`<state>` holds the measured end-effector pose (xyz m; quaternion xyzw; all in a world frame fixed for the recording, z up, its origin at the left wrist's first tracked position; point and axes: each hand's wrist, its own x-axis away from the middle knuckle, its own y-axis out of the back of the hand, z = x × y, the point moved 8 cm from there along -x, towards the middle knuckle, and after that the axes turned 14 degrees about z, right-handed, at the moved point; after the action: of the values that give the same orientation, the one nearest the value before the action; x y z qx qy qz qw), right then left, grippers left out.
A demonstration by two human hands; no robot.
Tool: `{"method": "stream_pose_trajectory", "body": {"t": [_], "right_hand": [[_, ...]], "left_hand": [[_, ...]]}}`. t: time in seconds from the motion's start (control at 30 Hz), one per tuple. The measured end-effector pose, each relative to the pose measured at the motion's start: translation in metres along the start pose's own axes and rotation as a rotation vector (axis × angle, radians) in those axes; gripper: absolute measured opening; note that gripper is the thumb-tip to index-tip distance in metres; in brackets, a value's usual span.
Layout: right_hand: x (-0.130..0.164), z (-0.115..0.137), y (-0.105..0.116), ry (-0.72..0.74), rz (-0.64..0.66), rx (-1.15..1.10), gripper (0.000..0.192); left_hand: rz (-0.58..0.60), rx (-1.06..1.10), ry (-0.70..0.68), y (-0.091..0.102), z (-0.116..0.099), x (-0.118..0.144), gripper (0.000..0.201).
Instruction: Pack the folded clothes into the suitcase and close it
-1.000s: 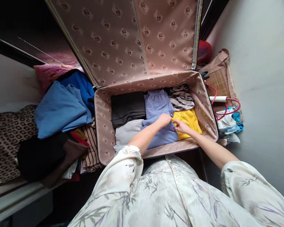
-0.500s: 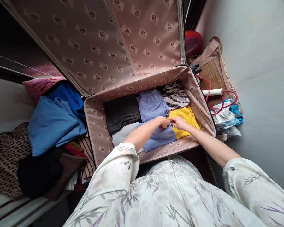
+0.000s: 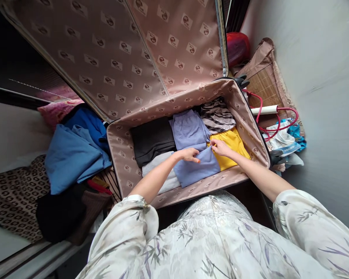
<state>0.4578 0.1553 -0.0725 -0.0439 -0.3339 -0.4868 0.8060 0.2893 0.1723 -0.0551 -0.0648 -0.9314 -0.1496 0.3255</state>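
Purple cloth [image 3: 200, 170] lies at the near side of the open suitcase [image 3: 118, 155], with grey cloth [image 3: 162, 170] on its left and yellow cloth [image 3: 231, 146] on its right. It looks a bit longer from side to side, so its long way runs along the near wall. From where I stand, the right hand [image 3: 220, 148] is at its far right corner. Thumb and finger are close together there and seem to pinch the edge. Most of the cloth lies left of that pinch and toward the person. The left hand [image 3: 189, 155] is over the far left part, fingers loosely bent, with nothing in them that I can see. I can't tell if it touches the cloth. It is the nearer hand to the grey side. Just past both hands lies a purple piece with a gathered waist [image 3: 189, 124].
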Motion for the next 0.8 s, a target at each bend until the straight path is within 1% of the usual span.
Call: {"method": "stream_pose_trajectory", "body": {"t": [0.07, 0.17, 0.2, 0.3, 0.37, 0.43, 0.47, 0.5, 0.53, 0.57, 0.6, 0.63, 0.67, 0.7, 0.73, 0.8], "right_hand": [[-0.004, -0.004, -0.006, -0.046, -0.02, -0.106, 0.01], [-0.004, -0.017, -0.019, -0.171, -0.082, -0.251, 0.007], [-0.001, -0.021, -0.023, -0.217, -0.098, -0.29, 0.011], [0.011, -0.031, -0.039, -0.334, -0.086, -0.388, 0.029], [0.019, -0.033, -0.046, -0.374, -0.051, -0.433, 0.033], [0.022, -0.03, -0.053, -0.381, -0.007, -0.479, 0.027], [0.021, -0.027, -0.056, -0.374, 0.014, -0.502, 0.024], [0.02, -0.025, -0.059, -0.365, 0.03, -0.525, 0.022], [0.018, -0.023, -0.061, -0.355, 0.038, -0.54, 0.022], [0.016, -0.021, -0.062, -0.345, 0.037, -0.548, 0.024], [0.015, -0.02, -0.063, -0.34, 0.027, -0.545, 0.026], [0.014, -0.02, -0.064, -0.339, 0.014, -0.536, 0.028], [0.013, -0.021, -0.065, -0.341, 0.007, -0.527, 0.028], [0.012, -0.022, -0.066, -0.34, 0.007, -0.518, 0.027], [0.012, -0.022, -0.068, -0.334, 0.017, -0.507, 0.026], [0.009, -0.021, -0.071, -0.303, 0.058, -0.48, 0.023]], "left_hand": [[-0.116, 0.036, 0.033, -0.004, 0.005, 0.012, 0.014], [-0.395, 0.086, 0.114, -0.009, 0.01, 0.031, 0.003], [-0.472, 0.099, 0.131, -0.012, 0.009, 0.036, 0.004], [-0.624, 0.114, 0.123, -0.019, 0.004, 0.05, 0.006], [-0.777, 0.113, 0.145, -0.019, 0.005, 0.067, 0.01], [-0.984, 0.176, 0.229, -0.019, 0.018, 0.094, 0.02], [-1.081, 0.251, 0.294, -0.023, 0.03, 0.109, 0.025], [-1.158, 0.359, 0.376, -0.031, 0.044, 0.124, 0.029], [-1.204, 0.495, 0.47, -0.043, 0.059, 0.136, 0.033], [-1.215, 0.65, 0.566, -0.059, 0.074, 0.145, 0.036], [-1.193, 0.804, 0.649, -0.077, 0.086, 0.15, 0.037], [-1.151, 0.938, 0.707, -0.095, 0.093, 0.152, 0.037], [-1.099, 1.038, 0.729, -0.109, 0.097, 0.149, 0.034], [-1.049, 1.101, 0.719, -0.12, 0.098, 0.144, 0.031], [-1.008, 1.13, 0.686, -0.126, 0.097, 0.137, 0.027], [-0.959, 1.131, 0.603, -0.128, 0.092, 0.121, 0.018]]}}
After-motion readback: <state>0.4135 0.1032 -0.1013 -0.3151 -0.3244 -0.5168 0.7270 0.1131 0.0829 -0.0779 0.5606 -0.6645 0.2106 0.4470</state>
